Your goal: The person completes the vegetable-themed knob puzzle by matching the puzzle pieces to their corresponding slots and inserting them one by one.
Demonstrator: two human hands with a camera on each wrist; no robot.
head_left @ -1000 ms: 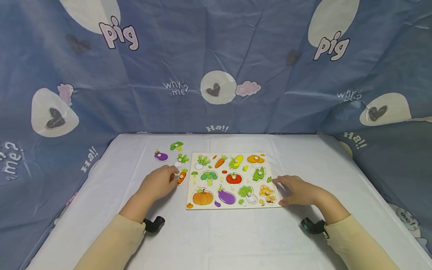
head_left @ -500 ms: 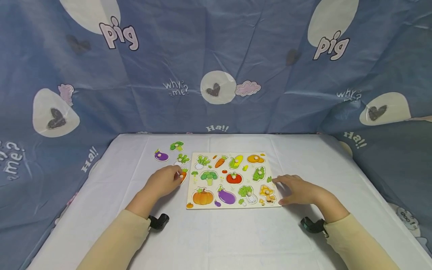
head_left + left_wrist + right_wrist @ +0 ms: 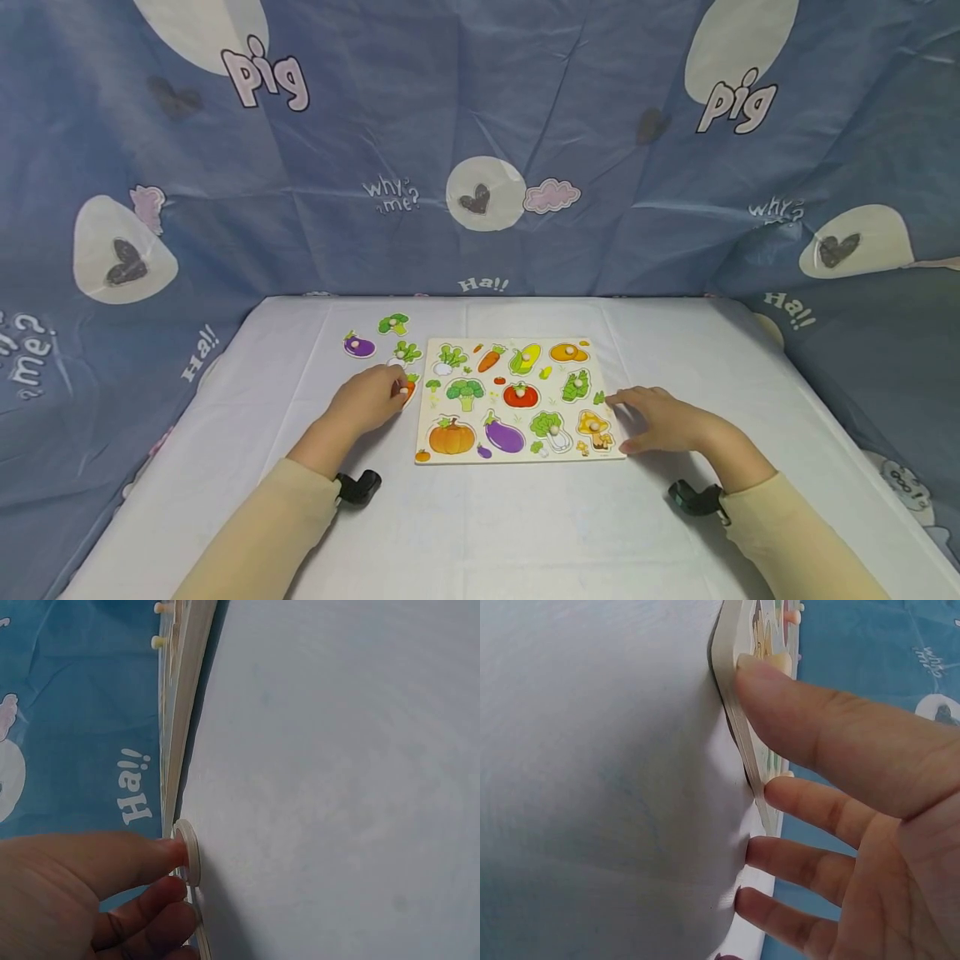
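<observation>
A carrot-shaped puzzle piece [image 3: 409, 388] sits just left of the vegetable board [image 3: 551, 398], its long axis running away from the person, leafy end farthest and slightly rightward. The left hand [image 3: 363, 400] pinches it between thumb and fingers; the right hand [image 3: 660, 422], fingers spread, touches the board's right edge. Below me stretches a white-covered desk [image 3: 487, 533], backed by blue printed fabric [image 3: 420, 100].

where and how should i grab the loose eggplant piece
Pinch the round knob on the face of the eggplant piece with thumb and fingertip, from above. The piece lies flat, face up, so its thin edge likely gives little hold, while the knob offers something to pinch. Coming in from the near left seems best: the broccoli piece and turnip piece lie to its right.
</observation>
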